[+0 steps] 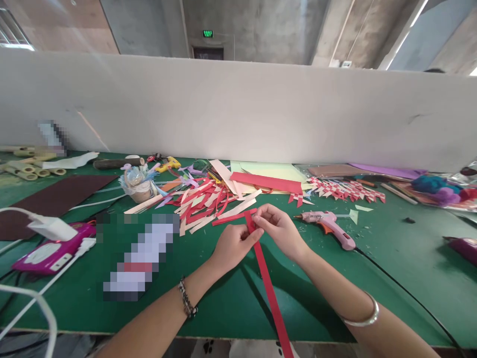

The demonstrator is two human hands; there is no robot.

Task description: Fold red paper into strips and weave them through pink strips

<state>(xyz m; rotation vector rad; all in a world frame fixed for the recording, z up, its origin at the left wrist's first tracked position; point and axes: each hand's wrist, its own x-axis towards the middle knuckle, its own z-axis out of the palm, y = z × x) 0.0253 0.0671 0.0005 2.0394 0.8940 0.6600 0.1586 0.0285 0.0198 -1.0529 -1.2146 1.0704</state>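
Together, the left hand (233,243) and right hand (279,228) pinched the far end of a long red paper strip (270,288), fingers closed tight on it, over the green table mat (335,278) mid-scene. Crisp folding probably needed aligned edges and even pressure.

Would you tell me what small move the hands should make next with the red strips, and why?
Probably fold the long red strip over the short red strip and press a crease: the left hand and right hand pinch them where they cross, and the long one trails loose below.
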